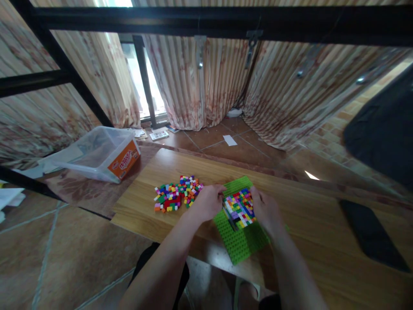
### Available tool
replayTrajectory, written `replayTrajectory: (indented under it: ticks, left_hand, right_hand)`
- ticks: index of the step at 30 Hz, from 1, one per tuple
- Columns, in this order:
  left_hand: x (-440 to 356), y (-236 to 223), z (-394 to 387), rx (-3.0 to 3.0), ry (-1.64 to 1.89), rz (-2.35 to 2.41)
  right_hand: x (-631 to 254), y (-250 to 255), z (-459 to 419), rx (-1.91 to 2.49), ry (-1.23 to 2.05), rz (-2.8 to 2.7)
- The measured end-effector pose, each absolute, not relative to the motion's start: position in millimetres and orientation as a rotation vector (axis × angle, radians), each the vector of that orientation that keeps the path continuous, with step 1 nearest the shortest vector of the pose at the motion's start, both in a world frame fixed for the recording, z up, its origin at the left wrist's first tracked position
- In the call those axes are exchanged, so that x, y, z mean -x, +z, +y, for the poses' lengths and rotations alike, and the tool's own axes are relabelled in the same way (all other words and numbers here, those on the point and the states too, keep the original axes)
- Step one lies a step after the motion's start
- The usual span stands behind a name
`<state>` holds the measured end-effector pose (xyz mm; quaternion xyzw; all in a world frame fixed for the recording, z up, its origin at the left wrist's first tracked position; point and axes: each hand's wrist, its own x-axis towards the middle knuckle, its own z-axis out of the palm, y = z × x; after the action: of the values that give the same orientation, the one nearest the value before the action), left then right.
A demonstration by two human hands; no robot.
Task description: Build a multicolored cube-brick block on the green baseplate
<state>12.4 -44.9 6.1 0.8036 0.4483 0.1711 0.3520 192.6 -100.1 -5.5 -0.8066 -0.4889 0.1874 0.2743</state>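
A block of many-coloured toy bricks (240, 209), packed tightly together, sits over a green studded baseplate (240, 247) at the table's front edge. Whether it is pressed onto the plate or raised a little, I cannot tell. My left hand (209, 202) is at its upper left corner, fingers curled in a pinch; what lies between the fingertips is too small to make out. Along the right side, my right hand (266, 209) has its fingers closed on the block's edge. A loose pile of small coloured bricks (174, 196) lies left of my left hand.
The wooden table (309, 224) carries a dark flat tablet-like object (372, 232) at the right. On the floor at left stands a clear plastic bin (97, 153) with an orange label. A black metal bar (161, 19) crosses above, before curtains (206, 86).
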Motion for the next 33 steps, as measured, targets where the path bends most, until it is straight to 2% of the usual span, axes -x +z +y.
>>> replayTrajectory:
  ticks: [6,12,17,25,33]
  left_hand:
    - [-6,6,-41,-2.010,0.545,1.231]
    - [22,8,-17,-1.358,1.177,1.373]
    - [43,19,-12,-0.888,1.441,1.235]
    - [51,26,-14,-0.814,1.455,1.182]
    - [51,27,-14,-0.823,1.397,1.166]
  right_hand:
    - [-192,-5,-100,2.136,0.315,-1.194]
    - [-153,13,-112,1.648,-0.005,-1.209]
    - [-94,10,-110,1.391,0.218,-1.641]
    - [-64,-16,-102,1.653,0.421,-1.889]
    - [-56,-24,-100,1.650,0.457,-1.938]
